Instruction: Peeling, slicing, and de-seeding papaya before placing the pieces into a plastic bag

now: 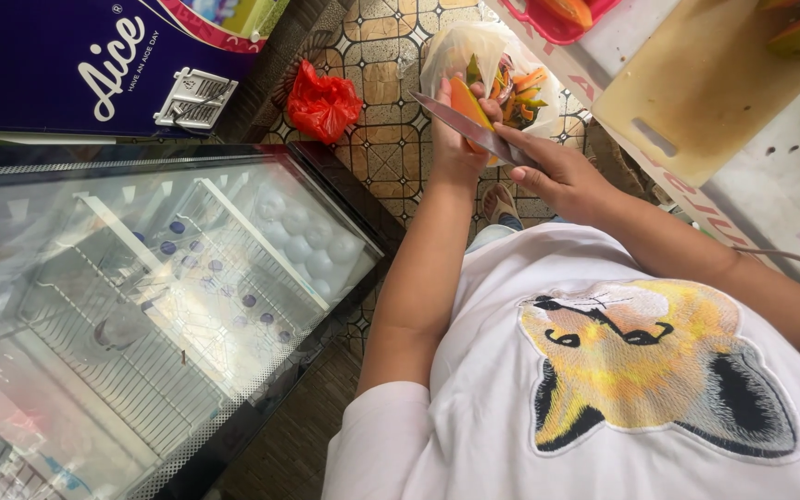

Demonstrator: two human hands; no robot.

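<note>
Over patterned floor tiles (391, 148), hands grip orange fruit (466, 104) and steel knife (465, 128).

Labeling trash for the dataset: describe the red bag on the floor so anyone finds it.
Start at the glass-topped chest freezer on the left and go to its far corner. On the patterned tile floor there lies a crumpled red plastic bag. The clear bag of peelings nearby is bigger and see-through; this one is small, opaque, solid red.
</note>
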